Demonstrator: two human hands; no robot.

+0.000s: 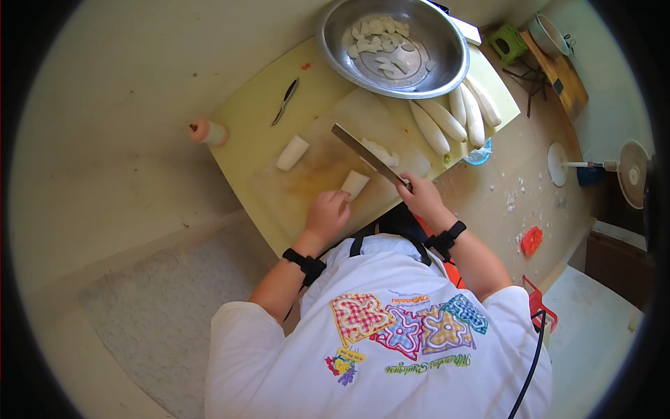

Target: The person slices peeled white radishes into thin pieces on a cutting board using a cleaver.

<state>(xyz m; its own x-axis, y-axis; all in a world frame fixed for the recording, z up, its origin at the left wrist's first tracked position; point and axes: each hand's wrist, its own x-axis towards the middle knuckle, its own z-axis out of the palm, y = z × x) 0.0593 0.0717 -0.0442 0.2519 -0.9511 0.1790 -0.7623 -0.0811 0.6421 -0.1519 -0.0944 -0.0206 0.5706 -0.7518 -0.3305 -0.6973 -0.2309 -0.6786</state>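
Note:
My right hand (pixel 421 197) is closed around the handle of a kitchen knife (pixel 366 155), whose broad blade points up and left over the cutting board (pixel 269 183). Curled fingers of my left hand (pixel 328 215) grip the near end of a peeled white vegetable piece (pixel 355 184), left of the blade. Another cut length of the vegetable (pixel 292 152) lies farther left on the board. Beyond the knife is a small heap of white slices (pixel 382 152), partly hidden by the blade.
A steel basin (pixel 335 52) with white slices (pixel 380 35) stands at the table's far side. Several whole peeled vegetables (pixel 438 120) lie beside it. A peeler (pixel 285 102) and a pink-capped bottle (pixel 208 131) are at left. A fan (pixel 631 173) stands right.

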